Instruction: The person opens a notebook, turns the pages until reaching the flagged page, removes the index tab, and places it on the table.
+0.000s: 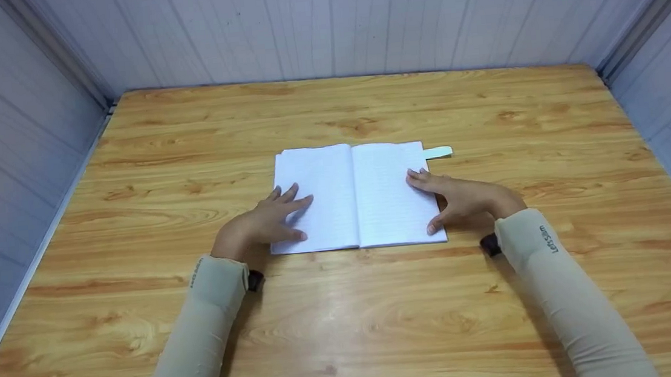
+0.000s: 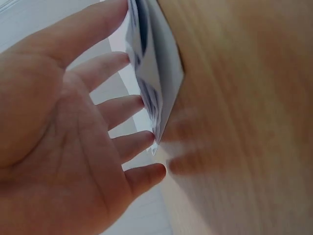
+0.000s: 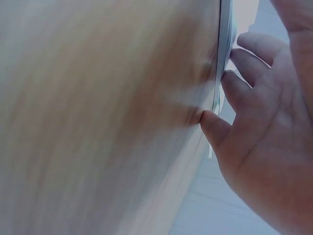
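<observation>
An open notebook (image 1: pixel 325 177) with lined white pages lies flat at the middle of the wooden table. My left hand (image 1: pixel 265 222) rests on the left page near its outer edge, fingers spread. On the outer edge of the right page, my right hand (image 1: pixel 460 194) touches the paper with its fingers apart. A pale tab (image 1: pixel 438 153) sticks out from the notebook's upper right side. In the left wrist view, the fingertips meet the edge of the notebook's loosely stacked pages (image 2: pixel 151 73). The right wrist view shows the fingers against the notebook's thin edge (image 3: pixel 223 49).
The wood-grain table (image 1: pixel 347 321) spreads around the notebook on all sides. White panelled walls (image 1: pixel 309 27) enclose the table at the back, left and right. Dark straps (image 1: pixel 255 280) show under both sleeve cuffs.
</observation>
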Demonstrator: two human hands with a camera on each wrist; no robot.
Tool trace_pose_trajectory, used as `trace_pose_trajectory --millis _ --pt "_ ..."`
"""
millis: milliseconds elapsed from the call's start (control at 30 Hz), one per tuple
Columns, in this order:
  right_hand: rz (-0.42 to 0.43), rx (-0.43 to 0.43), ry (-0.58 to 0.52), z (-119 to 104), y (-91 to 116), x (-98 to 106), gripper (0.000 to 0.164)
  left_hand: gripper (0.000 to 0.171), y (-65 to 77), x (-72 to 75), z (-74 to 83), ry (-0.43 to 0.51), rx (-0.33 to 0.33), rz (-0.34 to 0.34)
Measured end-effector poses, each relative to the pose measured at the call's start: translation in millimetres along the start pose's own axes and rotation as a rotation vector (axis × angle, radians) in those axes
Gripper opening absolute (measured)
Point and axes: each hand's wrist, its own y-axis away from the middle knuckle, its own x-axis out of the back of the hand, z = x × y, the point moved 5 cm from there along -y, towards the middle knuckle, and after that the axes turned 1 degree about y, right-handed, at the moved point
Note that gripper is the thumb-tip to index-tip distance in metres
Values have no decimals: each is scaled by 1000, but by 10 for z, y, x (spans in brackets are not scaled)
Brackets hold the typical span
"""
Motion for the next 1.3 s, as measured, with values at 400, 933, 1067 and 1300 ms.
trace_pose_trajectory --millis 400,933,1067,1300 --pt "-26 40 56 9 -7 5 108 80 12 35 -115 74 -27 -5" --pt "-53 75 45 -16 4 3 110 80 26 41 -117 127 -6 19" --pt "-54 87 43 -20 10 6 111 80 38 40 -122 135 -25 14" --pt "-59 83 35 -5 -2 2 112 82 29 39 -121 122 -31 16"
